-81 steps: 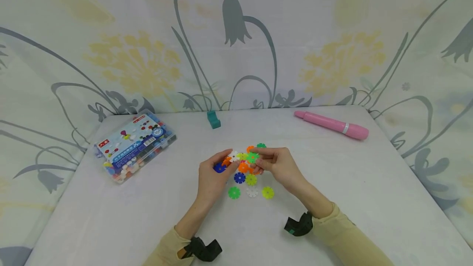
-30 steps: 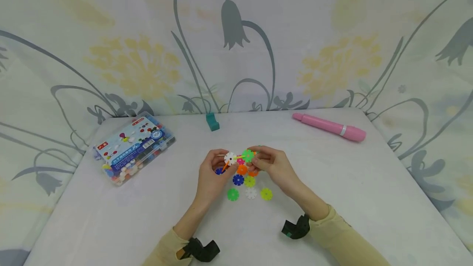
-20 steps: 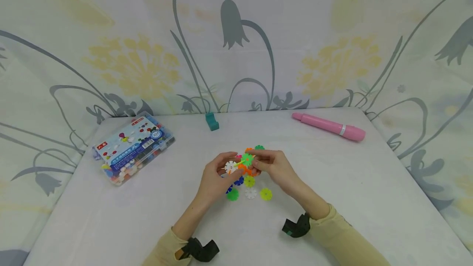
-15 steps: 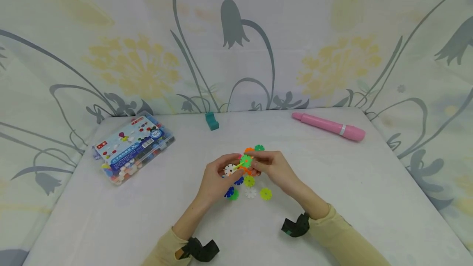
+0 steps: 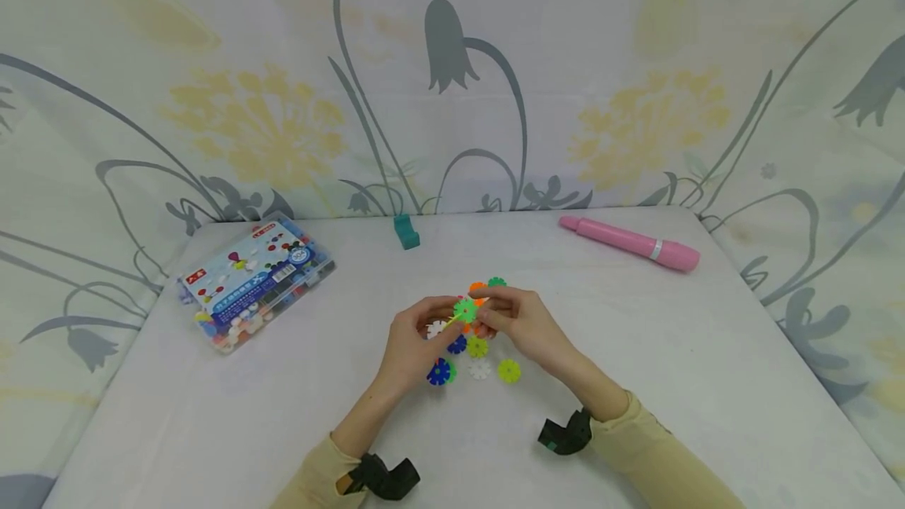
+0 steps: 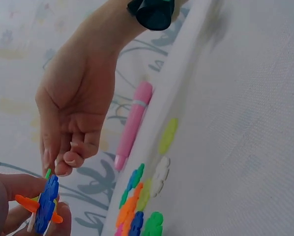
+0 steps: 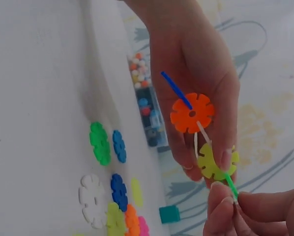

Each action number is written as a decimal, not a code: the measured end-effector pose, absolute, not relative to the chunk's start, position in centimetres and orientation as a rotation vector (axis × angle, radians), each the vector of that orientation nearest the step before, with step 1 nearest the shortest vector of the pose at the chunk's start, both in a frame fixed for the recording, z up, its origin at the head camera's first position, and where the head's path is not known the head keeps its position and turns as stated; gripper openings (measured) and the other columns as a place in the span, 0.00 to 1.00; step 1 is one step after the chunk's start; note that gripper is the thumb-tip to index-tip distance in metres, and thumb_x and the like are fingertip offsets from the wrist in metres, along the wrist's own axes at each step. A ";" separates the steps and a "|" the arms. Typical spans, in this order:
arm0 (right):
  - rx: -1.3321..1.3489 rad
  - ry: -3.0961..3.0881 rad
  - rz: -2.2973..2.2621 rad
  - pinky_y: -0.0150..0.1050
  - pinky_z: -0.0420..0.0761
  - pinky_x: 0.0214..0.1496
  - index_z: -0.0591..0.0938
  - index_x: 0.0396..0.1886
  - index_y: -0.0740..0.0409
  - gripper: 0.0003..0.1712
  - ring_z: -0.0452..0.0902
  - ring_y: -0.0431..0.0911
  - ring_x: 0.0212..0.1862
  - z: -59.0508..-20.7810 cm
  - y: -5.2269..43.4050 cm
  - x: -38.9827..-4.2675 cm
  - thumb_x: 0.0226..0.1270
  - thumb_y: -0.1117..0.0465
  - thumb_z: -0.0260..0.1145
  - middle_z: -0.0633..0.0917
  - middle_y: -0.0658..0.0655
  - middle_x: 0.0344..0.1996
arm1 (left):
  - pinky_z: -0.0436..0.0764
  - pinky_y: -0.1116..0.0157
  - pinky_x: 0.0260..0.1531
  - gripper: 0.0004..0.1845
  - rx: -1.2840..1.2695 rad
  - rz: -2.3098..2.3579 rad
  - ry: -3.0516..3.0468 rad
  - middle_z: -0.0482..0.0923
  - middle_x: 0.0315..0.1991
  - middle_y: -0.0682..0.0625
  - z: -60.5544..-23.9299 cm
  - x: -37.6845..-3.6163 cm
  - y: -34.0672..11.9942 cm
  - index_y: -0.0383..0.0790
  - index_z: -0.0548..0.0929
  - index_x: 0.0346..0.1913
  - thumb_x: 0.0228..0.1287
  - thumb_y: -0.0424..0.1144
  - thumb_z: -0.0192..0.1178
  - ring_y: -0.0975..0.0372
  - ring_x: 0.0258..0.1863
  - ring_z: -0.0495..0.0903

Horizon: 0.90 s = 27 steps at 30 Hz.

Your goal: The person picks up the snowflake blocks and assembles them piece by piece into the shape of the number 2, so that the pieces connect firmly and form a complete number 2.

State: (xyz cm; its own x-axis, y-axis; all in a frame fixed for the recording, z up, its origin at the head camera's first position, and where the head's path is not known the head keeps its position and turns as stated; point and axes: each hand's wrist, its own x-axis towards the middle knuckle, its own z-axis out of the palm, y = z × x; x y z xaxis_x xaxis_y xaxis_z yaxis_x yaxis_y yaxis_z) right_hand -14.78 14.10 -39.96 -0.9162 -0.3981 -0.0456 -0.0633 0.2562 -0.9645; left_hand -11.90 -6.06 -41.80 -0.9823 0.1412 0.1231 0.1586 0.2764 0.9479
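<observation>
My left hand [image 5: 413,340] holds a chain of slotted plastic snowflake discs joined edge to edge. A blue disc [image 6: 46,204], an orange disc [image 7: 192,113], a white disc [image 5: 434,329] and a yellow-green disc [image 7: 217,161] make up the chain, with a green disc [image 5: 465,310] at its right end. In the right wrist view, the left thumb lies across the yellow-green disc. Thumb and index finger of my right hand [image 5: 530,332] pinch the outer edge of the green disc. Beneath the hands, loose discs lie on the table, among them a white one [image 5: 480,369] and a yellow one [image 5: 509,371].
A clear plastic case [image 5: 258,281] of colourful beads with a printed lid lies at the left. Toward the back are a small teal block [image 5: 406,232] and a pink pen-shaped tube [image 5: 629,243]. Patterned cloth [image 5: 283,85] rises behind the white table [image 5: 657,336].
The chain has turned and tilted: its blue disc swung from beside the left fingers down toward the near side. The green disc shifted slightly left, and both hands came a little lower in view.
</observation>
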 end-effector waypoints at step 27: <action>-0.699 2.398 -1.174 0.32 0.81 0.40 0.86 0.45 0.62 0.14 0.78 0.42 0.35 -42.1 18.6 -15.2 0.60 0.63 0.75 0.85 0.51 0.35 | 0.77 0.51 0.53 0.17 -0.107 -1.806 -2.489 0.85 0.48 0.47 -42.0 -12.7 -6.9 0.42 0.83 0.56 0.66 0.40 0.66 0.54 0.51 0.81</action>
State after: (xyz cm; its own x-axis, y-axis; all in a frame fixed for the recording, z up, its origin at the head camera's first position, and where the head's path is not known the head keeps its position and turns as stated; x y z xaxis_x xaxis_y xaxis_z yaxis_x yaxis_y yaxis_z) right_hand -15.24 18.60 -42.08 -0.8046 -0.5825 -0.1153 -0.2661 0.5273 -0.8070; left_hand -12.71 -6.95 -42.03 -0.9955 0.0185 0.0932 0.0943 0.3096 0.9462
